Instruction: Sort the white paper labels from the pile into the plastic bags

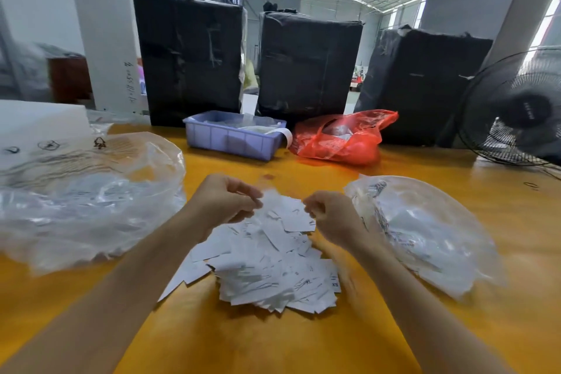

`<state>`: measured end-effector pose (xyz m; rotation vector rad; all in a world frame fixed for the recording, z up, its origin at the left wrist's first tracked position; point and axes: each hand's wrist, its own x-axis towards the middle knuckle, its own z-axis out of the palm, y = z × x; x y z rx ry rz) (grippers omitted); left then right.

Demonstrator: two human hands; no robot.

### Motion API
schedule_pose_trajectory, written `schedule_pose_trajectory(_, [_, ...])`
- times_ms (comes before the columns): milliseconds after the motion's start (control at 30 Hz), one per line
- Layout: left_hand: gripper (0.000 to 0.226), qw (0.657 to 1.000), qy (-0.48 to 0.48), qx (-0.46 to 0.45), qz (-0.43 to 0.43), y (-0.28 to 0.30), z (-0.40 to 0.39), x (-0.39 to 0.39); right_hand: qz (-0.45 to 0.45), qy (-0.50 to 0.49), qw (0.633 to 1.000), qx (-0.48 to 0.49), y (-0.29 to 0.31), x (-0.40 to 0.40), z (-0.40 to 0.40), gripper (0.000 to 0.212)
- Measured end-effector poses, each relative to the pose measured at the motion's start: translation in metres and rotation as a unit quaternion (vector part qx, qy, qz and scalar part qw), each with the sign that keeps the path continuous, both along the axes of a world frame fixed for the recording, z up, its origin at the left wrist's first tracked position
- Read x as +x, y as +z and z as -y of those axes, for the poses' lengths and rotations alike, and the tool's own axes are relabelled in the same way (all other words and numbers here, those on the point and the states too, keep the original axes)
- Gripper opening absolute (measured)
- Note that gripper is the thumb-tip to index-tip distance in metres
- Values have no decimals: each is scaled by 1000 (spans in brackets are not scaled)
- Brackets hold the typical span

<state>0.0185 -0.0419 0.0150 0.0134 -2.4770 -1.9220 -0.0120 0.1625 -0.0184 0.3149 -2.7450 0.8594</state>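
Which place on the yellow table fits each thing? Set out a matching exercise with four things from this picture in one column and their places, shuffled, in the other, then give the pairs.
Things
1. pile of white labels
2. red plastic bag
3. purple tray
4. black fan

Places
A. far right edge of the table
B. at the back, left of the red bag
C. in the middle, under both hands
D. at the back, in front of the black-wrapped boxes, right of the tray

Pairs: 1-C, 2-D, 3-B, 4-A
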Motion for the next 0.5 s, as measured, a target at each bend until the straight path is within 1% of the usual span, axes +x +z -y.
schedule_pose_trajectory(33, [17,1000,9,9,4,-2,0,-1,15,9,999,50,-9,-4,0,35])
schedule_pose_trajectory(100, [16,999,21,29,14,-7,-1,-4,60,43,994,76,-21,-8,5,41])
schedule_pose_trajectory(167, [12,998,40,44,27,-11,-2,-7,70,65,990,108,-28,-13,10,43])
schedule_pose_trajectory(200, [9,997,52,51,34,-12,-2,-8,52,68,989,123,-30,-14,10,39])
schedule_pose_trajectory(233, [7,995,62,60,40,-13,-1,-9,26,66,988,137,-31,-14,11,31])
schedule_pose_trajectory(267, [7,995,67,67,41,-15,0,-10,-1,65,986,152,-32,-13,10,21])
schedule_pose_trajectory(300, [11,994,68,71,40,-16,0,-11,-23,66,983,168,-32,-11,9,18])
schedule_pose_trajectory(400, [19,994,58,83,36,-21,1,-11,-52,68,976,202,-29,-7,6,23])
schedule_pose_trajectory(500, [15,992,33,114,47,-22,-2,-10,-56,80,967,234,-27,-4,7,34])
